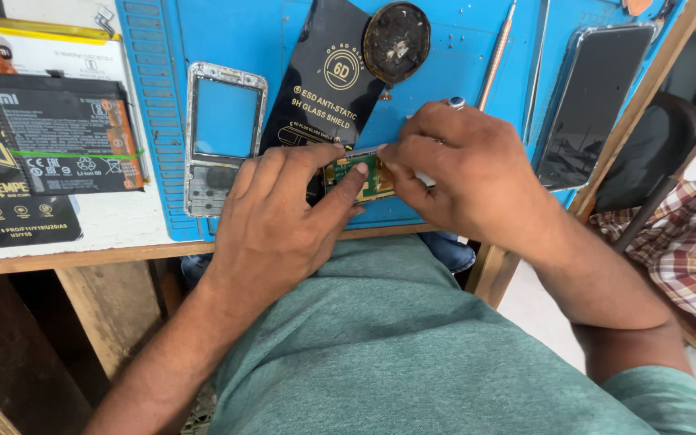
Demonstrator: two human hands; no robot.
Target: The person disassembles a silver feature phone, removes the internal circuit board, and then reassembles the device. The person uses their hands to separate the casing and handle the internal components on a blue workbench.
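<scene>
Both my hands meet at the near edge of a blue work mat. My left hand and my right hand together pinch a small green circuit board with gold contacts. The left thumb presses on its top face, while the right fingertips grip its right end. My right hand wears a ring with a blue stone. The board's lower part is hidden by my fingers. A black glass-shield packet lies just behind the board.
A silver keypad-phone frame lies left of my hands. A phone battery and black packets sit at far left. A dark round dish, a thin metal tool and a dark smartphone lie behind and right. Checked cloth shows at right.
</scene>
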